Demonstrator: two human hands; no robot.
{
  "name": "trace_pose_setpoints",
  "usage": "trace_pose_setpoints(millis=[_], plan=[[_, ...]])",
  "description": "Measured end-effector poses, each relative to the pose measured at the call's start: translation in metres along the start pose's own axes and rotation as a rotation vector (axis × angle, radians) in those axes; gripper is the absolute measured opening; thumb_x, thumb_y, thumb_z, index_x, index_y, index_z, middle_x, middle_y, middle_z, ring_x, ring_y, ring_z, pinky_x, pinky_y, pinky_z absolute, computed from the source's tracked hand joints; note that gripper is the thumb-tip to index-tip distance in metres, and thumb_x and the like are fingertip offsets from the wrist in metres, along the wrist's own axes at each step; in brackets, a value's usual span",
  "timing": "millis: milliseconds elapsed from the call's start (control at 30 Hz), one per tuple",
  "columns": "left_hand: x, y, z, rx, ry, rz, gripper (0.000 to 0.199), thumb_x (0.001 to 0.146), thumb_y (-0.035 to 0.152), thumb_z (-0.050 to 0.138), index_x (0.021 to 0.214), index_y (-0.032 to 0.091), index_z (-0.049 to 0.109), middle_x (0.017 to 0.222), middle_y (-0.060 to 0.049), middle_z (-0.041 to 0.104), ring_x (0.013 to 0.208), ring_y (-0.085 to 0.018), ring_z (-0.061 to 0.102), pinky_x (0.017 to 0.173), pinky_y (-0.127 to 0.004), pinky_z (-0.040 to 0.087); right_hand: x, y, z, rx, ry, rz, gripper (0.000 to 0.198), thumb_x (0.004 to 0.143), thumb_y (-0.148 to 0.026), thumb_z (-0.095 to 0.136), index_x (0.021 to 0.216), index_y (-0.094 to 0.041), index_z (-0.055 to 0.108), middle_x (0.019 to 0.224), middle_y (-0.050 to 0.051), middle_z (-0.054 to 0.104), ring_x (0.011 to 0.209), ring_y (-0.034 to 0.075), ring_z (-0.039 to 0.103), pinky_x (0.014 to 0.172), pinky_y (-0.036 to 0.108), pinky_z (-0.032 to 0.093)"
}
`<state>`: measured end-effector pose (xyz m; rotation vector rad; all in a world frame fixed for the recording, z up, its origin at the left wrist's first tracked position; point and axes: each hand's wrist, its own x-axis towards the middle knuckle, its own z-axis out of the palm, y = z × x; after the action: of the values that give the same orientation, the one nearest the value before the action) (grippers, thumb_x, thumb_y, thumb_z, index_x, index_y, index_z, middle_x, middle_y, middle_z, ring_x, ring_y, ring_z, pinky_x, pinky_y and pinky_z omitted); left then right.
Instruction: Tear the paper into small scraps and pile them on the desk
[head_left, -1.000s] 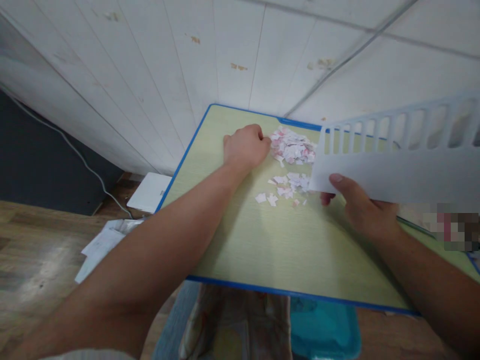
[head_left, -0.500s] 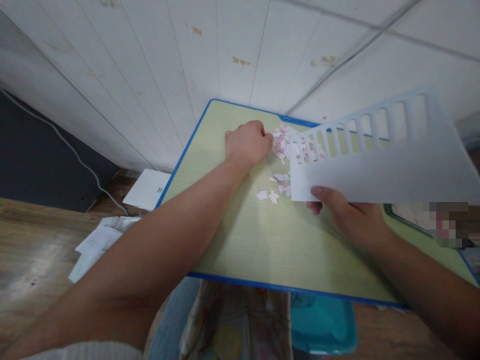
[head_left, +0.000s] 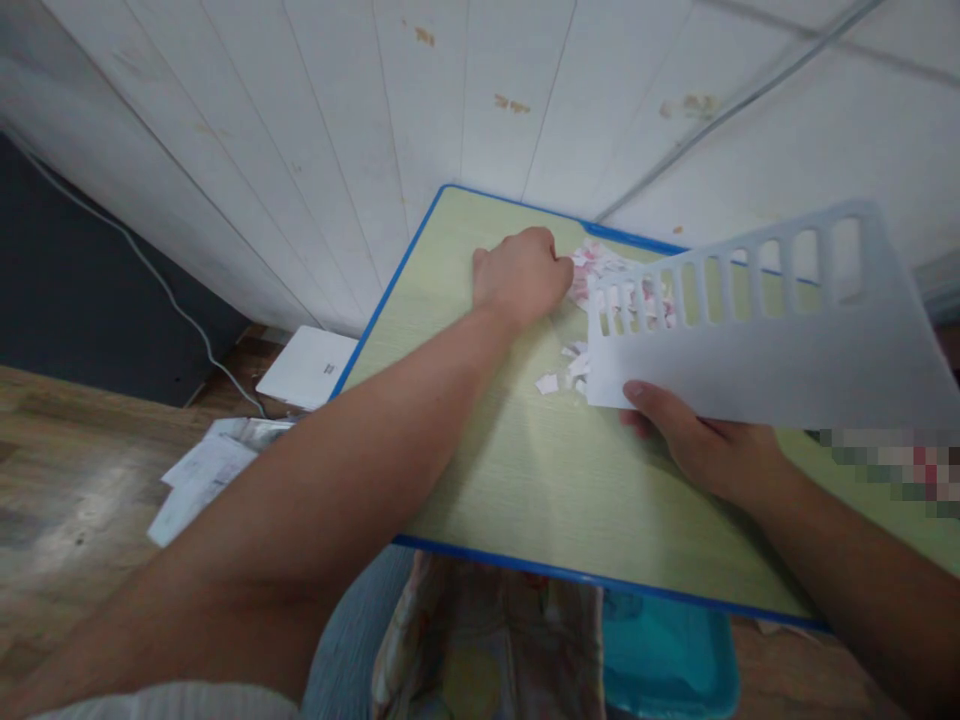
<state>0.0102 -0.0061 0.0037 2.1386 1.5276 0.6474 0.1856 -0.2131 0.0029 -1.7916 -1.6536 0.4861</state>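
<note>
Head camera, and the action sits on a pale yellow-green desk with a blue edge (head_left: 540,480)! The left hand (head_left: 525,270) rests there, fingers curled into a fist, just beside a loose heap of small pink-and-white paper scraps (head_left: 589,265); whether anything is tucked inside that fist, I can't tell.

Over to the right hand (head_left: 697,435): a firm pinch, thumb on the near face and fingers behind, gripping a thin white slotted sheet (head_left: 750,380) by its lower edge. That sheet stands tilted in front of the heap, scraps peeping through its slots; whether its lower corner touches the desk is unclear. Nearer the person lie a few stray white scraps (head_left: 547,383).

My read: this looks like gathering the scraps, the sheet serving as a scoop or screen. The next move would seem to call for a low, steady edge, so that nothing scatters.

Containers? One turquoise plastic tub (head_left: 667,655) below the desk, something dim in its far-left corner, too murky to name.
</note>
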Motion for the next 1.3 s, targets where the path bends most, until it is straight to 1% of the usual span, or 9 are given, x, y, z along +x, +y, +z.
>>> trace_pose_setpoints(millis=[100,267,433,633,833,967,1033,1167,1300], plan=[[0.001,0.0,0.0,0.014,0.006,0.001,0.029,0.112,0.033,0.063,0.129,0.031,0.086,0.138,-0.01,0.087,0.142,-0.037,0.074,0.13,-0.058,0.048,-0.002,0.001,-0.004,0.016,0.008,0.022,0.043,0.103,-0.048,0.078,0.063,-0.034,0.072,0.061,-0.001,0.075,0.054,0.025,0.072,0.064,0.041,0.064],[0.001,0.0,-0.001,0.021,0.019,0.003,0.03,0.111,0.034,0.063,0.129,0.03,0.087,0.138,-0.011,0.087,0.14,-0.037,0.075,0.129,-0.058,0.05,0.0,-0.008,-0.002,0.033,0.052,0.006,0.044,0.106,-0.051,0.073,0.065,-0.035,0.072,0.067,0.0,0.077,0.062,0.027,0.076,0.077,0.043,0.068],[0.001,0.001,-0.001,0.004,0.007,0.004,0.036,0.112,0.034,0.063,0.14,0.033,0.084,0.141,-0.01,0.087,0.146,-0.038,0.073,0.131,-0.059,0.049,0.005,-0.009,0.001,-0.081,0.041,-0.015,0.044,0.104,-0.058,0.07,0.066,-0.036,0.075,0.058,0.0,0.067,0.057,0.028,0.067,0.083,0.05,0.064],[0.001,0.0,0.0,-0.009,-0.012,0.006,0.037,0.112,0.033,0.062,0.142,0.032,0.084,0.142,-0.01,0.086,0.149,-0.037,0.071,0.133,-0.058,0.047,0.008,-0.005,-0.003,-0.008,0.04,0.062,0.045,0.102,-0.055,0.077,0.063,-0.033,0.07,0.06,0.0,0.069,0.056,0.025,0.068,0.067,0.043,0.062],[0.002,0.0,0.001,-0.011,-0.01,0.011,0.038,0.112,0.033,0.061,0.142,0.031,0.084,0.142,-0.011,0.086,0.149,-0.038,0.07,0.133,-0.06,0.046,-0.002,-0.004,-0.006,0.143,0.063,0.232,0.039,0.087,-0.051,0.089,0.06,-0.03,0.069,0.057,0.0,0.071,0.047,0.022,0.065,0.048,0.035,0.057],[0.004,-0.001,0.003,-0.019,-0.018,-0.004,0.038,0.111,0.034,0.064,0.143,0.033,0.084,0.144,-0.011,0.086,0.149,-0.038,0.071,0.132,-0.06,0.046,-0.01,-0.007,-0.009,0.207,-0.104,0.173,0.039,0.084,-0.047,0.092,0.056,-0.031,0.07,0.055,0.0,0.071,0.048,0.022,0.065,0.051,0.036,0.059],[0.004,0.0,0.002,-0.021,-0.015,-0.004,0.037,0.112,0.034,0.063,0.141,0.032,0.085,0.142,-0.011,0.086,0.146,-0.038,0.073,0.131,-0.06,0.047,-0.008,-0.01,-0.008,0.206,-0.096,0.131,0.041,0.088,-0.05,0.091,0.058,-0.032,0.07,0.056,0.0,0.071,0.049,0.023,0.065,0.052,0.037,0.059],[0.002,0.0,0.001,-0.02,0.0,-0.003,0.037,0.112,0.035,0.063,0.142,0.033,0.084,0.141,-0.011,0.087,0.144,-0.038,0.073,0.131,-0.06,0.049,0.01,-0.017,0.0,0.092,0.096,0.078,0.047,0.1,-0.06,0.078,0.064,-0.032,0.069,0.068,0.002,0.077,0.062,0.026,0.073,0.071,0.042,0.065],[0.001,0.001,0.0,0.002,0.008,-0.002,0.036,0.112,0.036,0.063,0.14,0.032,0.084,0.141,-0.01,0.087,0.144,-0.037,0.074,0.131,-0.059,0.049,0.022,-0.019,0.007,-0.069,0.079,0.066,0.052,0.101,-0.064,0.071,0.059,-0.034,0.061,0.071,0.003,0.078,0.075,0.031,0.079,0.096,0.051,0.066]])
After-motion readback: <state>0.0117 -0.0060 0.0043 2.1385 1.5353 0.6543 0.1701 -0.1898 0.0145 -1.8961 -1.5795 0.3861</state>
